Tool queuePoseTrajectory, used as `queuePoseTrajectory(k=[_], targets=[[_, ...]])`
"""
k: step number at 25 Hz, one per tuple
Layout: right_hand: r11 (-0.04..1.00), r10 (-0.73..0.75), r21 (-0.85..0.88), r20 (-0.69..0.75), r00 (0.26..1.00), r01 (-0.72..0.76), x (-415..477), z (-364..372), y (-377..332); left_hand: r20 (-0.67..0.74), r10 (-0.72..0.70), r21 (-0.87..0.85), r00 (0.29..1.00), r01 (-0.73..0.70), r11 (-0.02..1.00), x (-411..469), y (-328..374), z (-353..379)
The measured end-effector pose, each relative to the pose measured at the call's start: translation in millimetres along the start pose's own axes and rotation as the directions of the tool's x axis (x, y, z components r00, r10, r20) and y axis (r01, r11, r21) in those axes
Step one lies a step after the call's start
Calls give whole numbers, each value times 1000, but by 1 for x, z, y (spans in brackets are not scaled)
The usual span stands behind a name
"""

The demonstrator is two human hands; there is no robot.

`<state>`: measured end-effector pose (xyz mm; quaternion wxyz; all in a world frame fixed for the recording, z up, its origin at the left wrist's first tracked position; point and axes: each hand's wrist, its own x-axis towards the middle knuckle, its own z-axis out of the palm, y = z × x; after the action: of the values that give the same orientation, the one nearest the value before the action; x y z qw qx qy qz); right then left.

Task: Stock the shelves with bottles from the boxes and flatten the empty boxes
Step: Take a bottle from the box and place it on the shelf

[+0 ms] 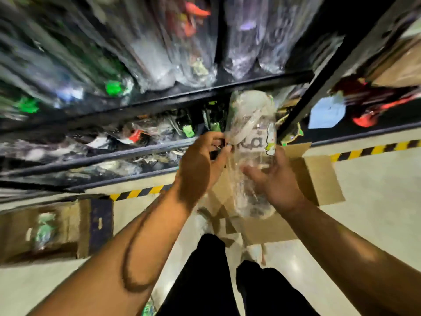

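A clear plastic bottle (251,133) wrapped in thin plastic is held upright in front of the black shelf (159,96). My right hand (275,181) grips its lower body from the right, thumb across the front. My left hand (200,163) pinches the plastic wrap at the bottle's left side. Beneath the bottle, an open cardboard box (316,176) sits on the floor with its flaps spread. Wrapped bottles with green caps fill the upper shelf; the view there is blurred.
A second cardboard box (52,229) with a bottle inside sits on the floor at the left. Yellow-black tape (373,149) marks the floor along the shelf base. A black upright post (319,87) divides the shelf bays. My legs and shoes are below.
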<state>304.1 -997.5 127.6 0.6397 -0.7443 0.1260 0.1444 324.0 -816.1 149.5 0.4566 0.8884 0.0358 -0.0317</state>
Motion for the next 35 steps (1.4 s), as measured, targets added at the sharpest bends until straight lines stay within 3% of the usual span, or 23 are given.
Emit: queuePoseTrajectory(k=[3, 5, 7, 11, 16, 20, 22, 28, 32, 35], targets=[[966, -222, -112, 88, 971, 231, -46, 18, -102, -44, -120, -355, 992, 97, 930, -28, 82, -71], [934, -331, -73, 181, 926, 349, -70, 35, -156, -39, -176, -494, 984, 134, 859, -39, 120, -118], [894, -420, -33, 281, 863, 446, -90, 55, -201, -127, -201, -583, 971, 91, 807, -50, 144, -165], [752, -574, -87, 402, 713, 654, -131, 99, -290, -269, -145, -631, 952, -60, 774, -78, 176, -272], [563, -680, -147, 476, 557, 813, -178, 179, -385, -424, -21, -601, 905, -264, 754, -105, 184, -405], [473, -695, -99, 568, 440, 875, -205, 252, -456, -469, 49, -582, 882, -350, 734, -121, 175, -518], [423, -707, -129, 572, 416, 897, -206, 280, -483, -512, 92, -538, 854, -402, 741, -129, 177, -563], [194, -851, -515, 335, 405, 835, -186, 314, -560, -583, 168, -412, 795, -467, 783, -127, 181, -668], [-4, -879, -686, 349, 324, 728, -152, 335, -596, -626, 189, -368, 757, -499, 784, -107, 190, -703], [-45, -886, -738, 341, 313, 674, -125, 351, -616, -661, 227, -332, 715, -550, 767, -86, 200, -721]])
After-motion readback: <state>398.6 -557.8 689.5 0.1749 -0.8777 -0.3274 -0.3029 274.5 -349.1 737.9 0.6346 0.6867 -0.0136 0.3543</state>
